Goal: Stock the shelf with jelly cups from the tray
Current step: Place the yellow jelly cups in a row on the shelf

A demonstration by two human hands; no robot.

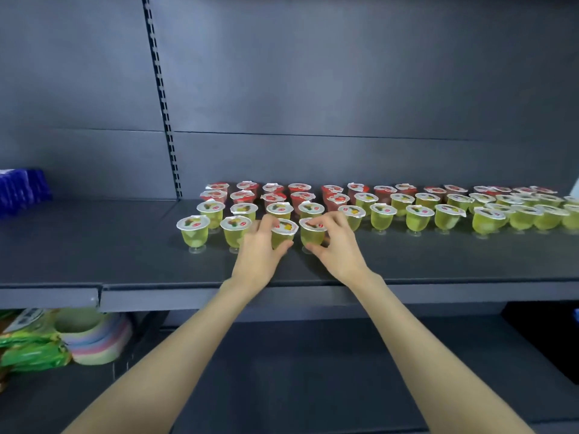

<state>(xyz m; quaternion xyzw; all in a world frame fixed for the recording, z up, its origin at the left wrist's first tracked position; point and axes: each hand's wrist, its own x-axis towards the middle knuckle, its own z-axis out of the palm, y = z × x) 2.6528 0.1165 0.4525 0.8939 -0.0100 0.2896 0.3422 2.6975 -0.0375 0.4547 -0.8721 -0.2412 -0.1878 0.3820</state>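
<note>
Rows of jelly cups stand on the dark grey shelf [141,255]: red ones [247,187] at the back, yellow-green ones [419,216] in front. In the short front row, my left hand [260,252] grips a yellow-green cup [284,230] from its left side. Beside it, my right hand [336,245] pinches another yellow-green cup [311,234], thumb low on the front and fingers over the lid. Both held cups stand upright at shelf level. Two more front-row cups [193,230] stand to the left. No tray is in view.
A slotted upright [163,98] runs down the back panel. Blue packets [23,187] sit on the shelf at far left. Below the shelf at left lie green packets [31,349] and stacked pastel bowls [94,336]. The lower shelf [297,371] stretches under my forearms.
</note>
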